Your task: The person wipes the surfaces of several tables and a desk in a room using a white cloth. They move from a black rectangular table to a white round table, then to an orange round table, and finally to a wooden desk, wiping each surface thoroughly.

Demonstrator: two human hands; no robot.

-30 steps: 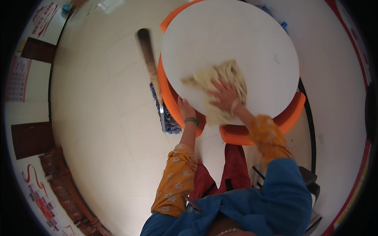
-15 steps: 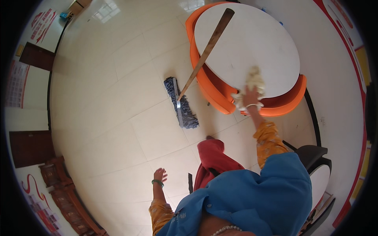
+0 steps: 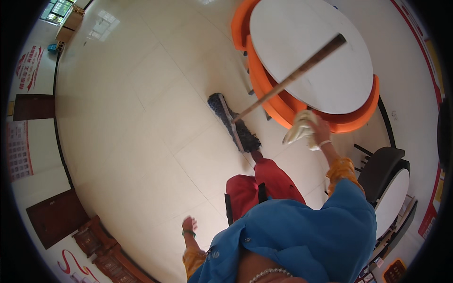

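Observation:
My right hand (image 3: 322,130) is closed around a pale cream cloth (image 3: 301,128), which hangs just in front of the near edge of a white oval table (image 3: 314,56). Out to the left, my left hand (image 3: 189,223) hangs over the floor, fingers loosely bent with nothing in them. Ahead of my foot, a wide mop (image 3: 234,123) with a dark blue-grey fringed head rests on the floor. Its wooden handle (image 3: 302,70) slants up to the right across an orange chair and the table. Whether the handle touches them I cannot tell.
Orange curved chairs (image 3: 271,106) are tucked around the oval table. Nearer on my right stand a black chair (image 3: 380,172) and another white-topped table (image 3: 394,203). Carved wooden furniture (image 3: 101,245) lines the left wall, beside a dark brown door (image 3: 57,218). Pale tiles cover the floor.
My right hand has drawn the cloth back off the tabletop toward me. My legs have shifted, and the mop handle now tilts further right. The left hand's fingers are more bent.

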